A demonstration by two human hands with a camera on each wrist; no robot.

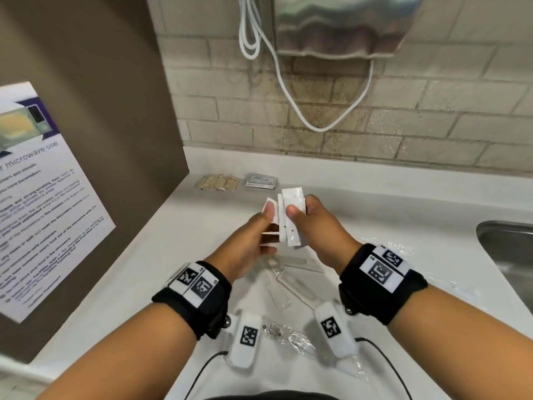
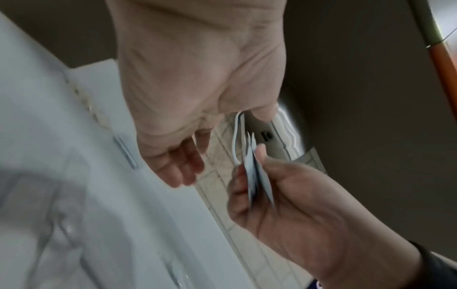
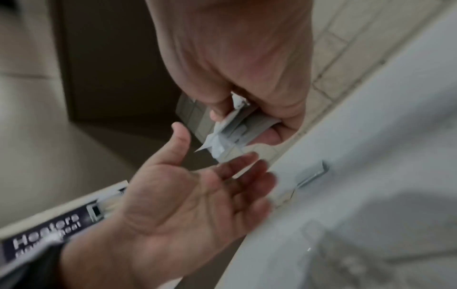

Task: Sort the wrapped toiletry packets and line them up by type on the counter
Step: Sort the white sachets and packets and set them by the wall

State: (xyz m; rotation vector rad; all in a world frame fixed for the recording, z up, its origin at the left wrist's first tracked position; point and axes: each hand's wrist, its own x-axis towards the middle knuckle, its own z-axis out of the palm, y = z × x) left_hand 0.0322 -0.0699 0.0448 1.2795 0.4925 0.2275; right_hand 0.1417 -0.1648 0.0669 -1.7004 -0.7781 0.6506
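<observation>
Right hand (image 1: 317,229) tight around white packets (image 1: 292,197); left hand (image 1: 251,243) flat, fingertips against them.

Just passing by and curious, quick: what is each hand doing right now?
Right hand: holding several flat white wrapped packets.
Left hand: open, fingers straight beneath those packets.

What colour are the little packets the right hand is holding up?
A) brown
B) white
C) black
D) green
B: the right hand grips a small fan of white packets above the counter, while the tan packets lie in a row at the back by the wall.
</observation>
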